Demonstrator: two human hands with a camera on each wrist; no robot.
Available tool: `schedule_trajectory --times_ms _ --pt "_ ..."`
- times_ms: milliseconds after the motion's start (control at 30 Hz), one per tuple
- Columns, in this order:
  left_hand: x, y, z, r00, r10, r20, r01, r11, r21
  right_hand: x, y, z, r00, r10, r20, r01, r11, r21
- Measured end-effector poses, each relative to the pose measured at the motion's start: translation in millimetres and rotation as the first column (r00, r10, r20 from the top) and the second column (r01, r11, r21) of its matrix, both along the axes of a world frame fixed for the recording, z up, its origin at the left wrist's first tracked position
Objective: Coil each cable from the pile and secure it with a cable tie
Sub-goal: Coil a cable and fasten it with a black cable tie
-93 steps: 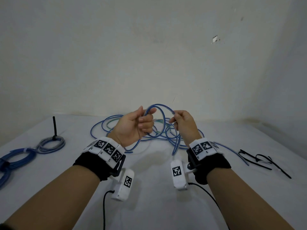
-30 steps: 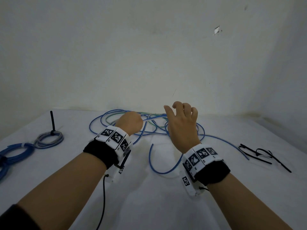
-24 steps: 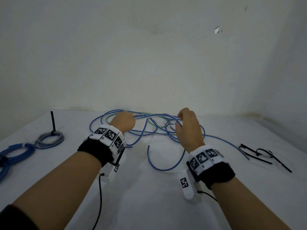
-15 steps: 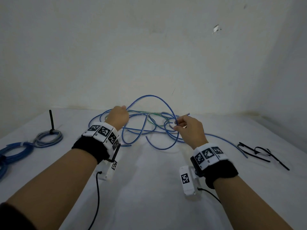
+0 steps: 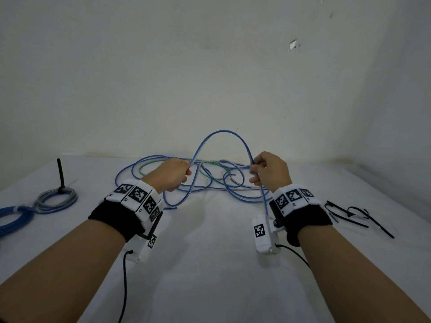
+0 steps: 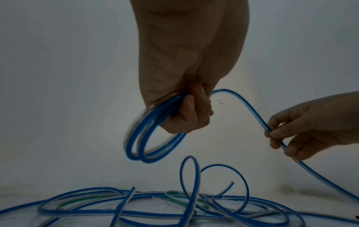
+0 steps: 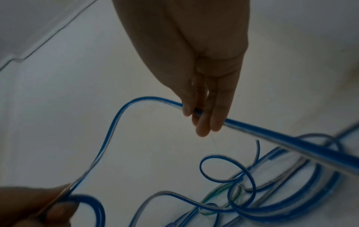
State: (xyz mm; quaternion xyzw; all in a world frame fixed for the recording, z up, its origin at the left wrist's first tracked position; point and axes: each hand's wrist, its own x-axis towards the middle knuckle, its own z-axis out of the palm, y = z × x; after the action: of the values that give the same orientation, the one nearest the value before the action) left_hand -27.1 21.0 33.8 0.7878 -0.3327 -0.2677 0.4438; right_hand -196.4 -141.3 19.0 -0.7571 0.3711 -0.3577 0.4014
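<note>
A blue cable (image 5: 221, 134) arches in the air between my two hands above the table. My left hand (image 5: 172, 176) grips two small loops of this cable (image 6: 136, 138) in its curled fingers. To the right, my right hand (image 5: 268, 173) pinches the same cable between thumb and fingers (image 7: 202, 116), and the strand runs down past my right wrist. The loose pile of blue cables (image 5: 210, 185), with a green one (image 5: 163, 164) among them, lies on the white table (image 5: 210, 264) just behind both hands. The left hand (image 7: 38, 207) also shows in the right wrist view.
Black cable ties (image 5: 356, 215) lie loose on the table at the right. At the left sit a tied grey coil (image 5: 56, 199) with its black tie end (image 5: 60, 173) standing up, and a blue coil (image 5: 11, 220) at the frame's edge. A wall stands close behind.
My right hand let go, reached open to the pile, took hold of the cable further along and raised it into a tall arch. My left hand kept its loops.
</note>
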Motion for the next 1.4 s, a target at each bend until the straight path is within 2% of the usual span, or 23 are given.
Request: schedule_trajectory --times_ms 100,233,467,533,633,700,800,900,967,1000,1033,1067,1100,1167,1200,1267,1333,1400 --pt "0.1 1.9 3.3 0.982 -0.067 -0.178 0.059 0.997 -0.050 -1.8 4.3 -0.7 0.988 0.126 0.085 -0.142 0.963 0.229" --pt "-2.5 1.3 7.9 0.950 -0.098 -0.297 0.071 0.992 -0.102 -1.5 14.4 -9.0 0.970 0.182 0.162 -0.224 0.928 0.299" --pt "-3.8 -6.6 3.6 0.996 0.048 -0.081 -0.049 0.999 -0.011 -1.0 25.9 -16.6 0.959 0.246 0.142 -0.272 0.940 0.207" --pt "2.4 -4.6 -2.6 0.999 0.045 -0.020 -0.043 0.997 0.066 -1.0 24.7 -12.6 0.947 0.228 0.228 -0.285 0.922 0.262" --pt "9.9 -0.5 -13.1 0.999 -0.049 0.000 0.048 0.988 0.148 -1.6 20.8 -5.6 0.855 0.196 0.479 -0.401 0.836 0.374" --pt "9.8 1.4 -15.7 0.989 -0.127 -0.075 0.138 0.975 0.171 -1.5 17.3 -1.4 0.766 0.147 0.626 -0.480 0.778 0.405" --pt "5.8 4.3 -12.2 0.949 -0.208 -0.235 0.242 0.962 0.127 0.5 14.9 0.8 0.634 0.049 0.772 -0.575 0.698 0.427" --pt "1.6 7.4 -5.3 0.855 -0.326 -0.404 0.370 0.929 0.033 2.2 15.2 -0.1 0.491 -0.016 0.871 -0.651 0.658 0.379" --pt "0.2 9.9 -0.8 0.773 -0.413 -0.481 0.446 0.894 -0.050 3.5 15.2 -3.4 0.429 -0.036 0.902 -0.678 0.647 0.349" --pt "-1.0 10.7 1.7 0.734 -0.451 -0.508 0.466 0.878 -0.105 4.1 15.2 -5.9 0.432 -0.030 0.901 -0.682 0.643 0.348" --pt "-2.8 11.4 4.6 0.702 -0.479 -0.527 0.470 0.868 -0.161 4.4 15.3 -8.3 0.468 -0.003 0.884 -0.670 0.650 0.358" --pt "-4.9 11.4 7.1 0.684 -0.495 -0.536 0.459 0.863 -0.211 4.4 16.8 -9.9 0.536 0.043 0.843 -0.635 0.678 0.369" --pt "-7.4 11.0 9.6 0.677 -0.503 -0.537 0.438 0.862 -0.254 4.0 20.0 -10.4 0.635 0.107 0.765 -0.567 0.737 0.368" --pt "-10.9 8.8 12.4 0.681 -0.497 -0.538 0.380 0.868 -0.321 5.4 26.4 -12.0 0.845 0.224 0.486 -0.383 0.888 0.256" --pt "-12.1 7.3 13.1 0.684 -0.491 -0.539 0.352 0.870 -0.345 5.8 30.1 -12.7 0.894 0.273 0.355 -0.348 0.923 0.166" --pt "-13.2 4.4 12.8 0.689 -0.477 -0.545 0.294 0.872 -0.391 7.6 36.3 -15.1 0.894 0.393 0.216 -0.417 0.906 0.078" --pt "-14.3 3.5 12.8 0.683 -0.471 -0.558 0.235 0.865 -0.443 8.1 40.1 -16.7 0.851 0.479 0.215 -0.506 0.857 0.095" --pt "-15.2 4.3 12.2 0.666 -0.472 -0.577 0.194 0.857 -0.476 9.3 40.3 -17.4 0.843 0.478 0.247 -0.508 0.859 0.069"
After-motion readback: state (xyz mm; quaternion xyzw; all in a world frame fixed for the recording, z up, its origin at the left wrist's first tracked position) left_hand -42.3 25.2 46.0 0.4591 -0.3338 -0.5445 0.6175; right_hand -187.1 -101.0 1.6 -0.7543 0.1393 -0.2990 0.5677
